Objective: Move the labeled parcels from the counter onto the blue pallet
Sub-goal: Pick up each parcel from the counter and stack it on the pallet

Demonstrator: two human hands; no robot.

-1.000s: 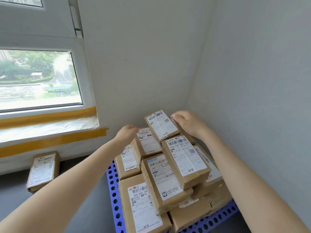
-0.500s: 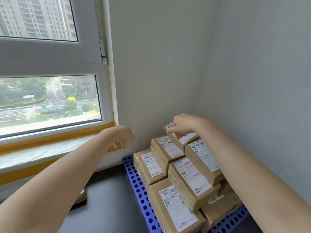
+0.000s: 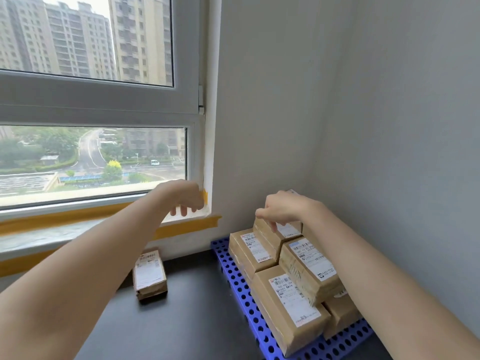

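Note:
Several brown labeled parcels are stacked on the blue pallet (image 3: pixel 233 276) in the corner, at the right end of the dark counter (image 3: pixel 194 320). My right hand (image 3: pixel 281 209) reaches over the stack. Its curled fingers hold the top parcel (image 3: pixel 287 231) at the back, close to the wall. My left hand (image 3: pixel 185 198) hangs in the air in front of the window sill, fingers loosely curled and holding nothing. One more labeled parcel (image 3: pixel 149 275) lies alone on the counter, left of the pallet and below my left forearm.
A large window with yellow tape (image 3: pixel 181 229) along its sill fills the left wall. Grey walls close in behind and to the right of the pallet. Bare dark counter lies between the lone parcel and the pallet.
My right hand has brought the top parcel down onto the back of the stack. My left hand has let go and moved left toward the sill. The view has swung up and left.

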